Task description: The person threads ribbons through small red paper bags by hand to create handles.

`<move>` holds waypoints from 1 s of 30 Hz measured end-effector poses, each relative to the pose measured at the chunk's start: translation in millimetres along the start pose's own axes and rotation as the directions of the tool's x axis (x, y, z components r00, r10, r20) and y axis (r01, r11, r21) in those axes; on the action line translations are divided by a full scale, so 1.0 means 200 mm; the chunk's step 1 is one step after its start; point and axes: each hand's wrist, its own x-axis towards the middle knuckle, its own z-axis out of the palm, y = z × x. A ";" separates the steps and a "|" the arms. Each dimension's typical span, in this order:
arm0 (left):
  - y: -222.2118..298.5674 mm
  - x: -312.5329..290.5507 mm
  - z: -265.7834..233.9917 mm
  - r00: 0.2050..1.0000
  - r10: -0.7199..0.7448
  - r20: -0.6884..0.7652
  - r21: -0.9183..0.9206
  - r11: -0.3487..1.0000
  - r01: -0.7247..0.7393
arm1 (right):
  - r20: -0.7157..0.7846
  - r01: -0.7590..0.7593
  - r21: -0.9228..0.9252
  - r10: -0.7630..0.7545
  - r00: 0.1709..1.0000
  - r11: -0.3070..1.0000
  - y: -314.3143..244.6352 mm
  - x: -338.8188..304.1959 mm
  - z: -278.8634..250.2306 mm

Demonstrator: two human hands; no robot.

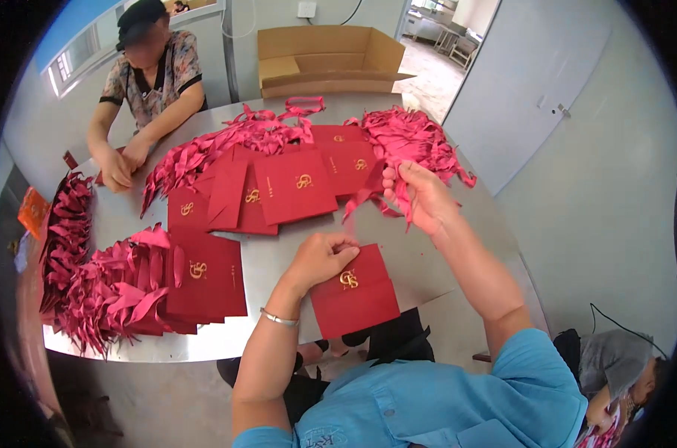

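Red paper bag (357, 302) sits at the near edge of the shiny metal table (417, 278): left hand (316, 261) pinching its top, right hand's (422, 196) fingers closed on pink ribbon (403, 200) above the table. Ribbon heaps (413, 142) and a big cardboard box (327, 84) at its far side, grey door (529, 97) off to its right.

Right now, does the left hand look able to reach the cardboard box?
Probably not: the left hand holds a red bag, and the cardboard box stands farther back, beyond piled ribbons and other bags.
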 end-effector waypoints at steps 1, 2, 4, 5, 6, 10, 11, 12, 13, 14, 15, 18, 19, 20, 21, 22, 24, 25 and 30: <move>0.02 0.00 0.00 1.000 -0.005 0.017 -0.011 1.000 0.005 | 0.002 -0.014 0.006 0.014 1.000 1.000 0.05 -0.02 0.00; -0.02 0.01 0.01 1.000 -0.009 0.015 -0.046 0.999 0.010 | 0.010 -0.038 0.040 0.038 0.999 0.998 0.11 -0.02 -0.01; 0.00 0.02 0.01 0.999 -0.031 -0.010 0.026 0.999 0.031 | 0.065 -0.078 0.056 0.074 0.995 0.995 0.18 -0.02 -0.07; 0.00 0.01 0.01 0.999 -0.040 -0.036 0.097 0.994 0.043 | 0.064 -0.084 0.059 0.081 0.995 0.995 0.19 -0.03 -0.11; 0.01 0.01 0.00 0.998 -0.046 -0.035 0.096 0.994 0.049 | 0.105 -0.068 -0.041 0.072 0.992 0.997 0.18 -0.03 -0.13; 0.04 -0.02 -0.01 0.996 -0.077 -0.050 0.139 0.987 0.083 | 0.020 -0.034 -0.558 0.054 0.998 0.829 0.06 -0.05 -0.28; 0.04 -0.02 -0.01 0.997 -0.064 -0.050 0.185 0.980 0.072 | 0.017 -0.037 -0.562 0.057 0.998 0.826 0.06 -0.02 -0.37; 0.05 0.00 0.00 0.997 -0.058 -0.043 0.179 0.982 0.065 | 0.040 0.118 -0.842 -0.157 0.987 0.527 0.07 0.02 -0.50; 0.04 0.00 0.00 0.999 -0.037 -0.039 0.234 0.971 0.045 | 0.149 0.197 -0.973 -0.326 0.934 0.121 0.09 0.04 -0.51; 0.03 0.00 0.00 0.999 -0.016 -0.034 0.289 0.957 0.025 | 0.150 0.198 -0.973 -0.320 0.935 0.120 0.10 0.04 -0.52; 0.02 0.00 -0.01 0.999 -0.025 -0.040 0.287 0.957 0.035 | 0.390 0.337 -0.921 -0.428 0.815 -0.198 0.10 0.02 -0.44; 0.02 -0.01 -0.01 0.999 0.004 -0.038 0.308 0.951 0.008 | 0.670 0.536 -0.734 -0.317 0.671 -0.417 0.22 0.03 -0.31; 0.03 -0.01 -0.02 0.999 -0.007 -0.033 0.285 0.958 0.016 | 0.717 0.653 -0.692 -0.192 0.670 -0.306 0.26 0.04 -0.28; 0.03 -0.01 -0.02 0.999 -0.017 -0.029 0.263 0.965 0.024 | 0.713 0.650 -0.697 -0.193 0.674 -0.304 0.30 0.06 -0.27; 0.03 -0.01 -0.02 0.999 -0.023 -0.028 0.266 0.964 0.030 | 0.783 0.712 -0.613 -0.142 0.606 -0.342 0.34 0.10 -0.27; 0.03 -0.02 -0.02 0.999 -0.035 -0.028 0.248 0.968 0.041 | 0.843 0.766 -0.522 -0.088 0.531 -0.374 0.36 0.14 -0.27; 0.02 -0.02 -0.02 0.998 -0.053 -0.032 0.228 0.972 0.058 | 0.849 0.792 -0.517 -0.079 0.522 -0.327 0.34 0.17 -0.28; 0.02 -0.02 -0.02 0.998 -0.058 -0.024 0.213 0.975 0.062 | 0.856 0.813 -0.509 -0.069 0.512 -0.284 0.33 0.18 -0.27; 0.06 -0.02 -0.03 0.992 -0.124 0.026 0.187 0.975 0.117 | 0.715 0.736 -0.676 -0.220 0.664 0.024 0.32 0.09 -0.24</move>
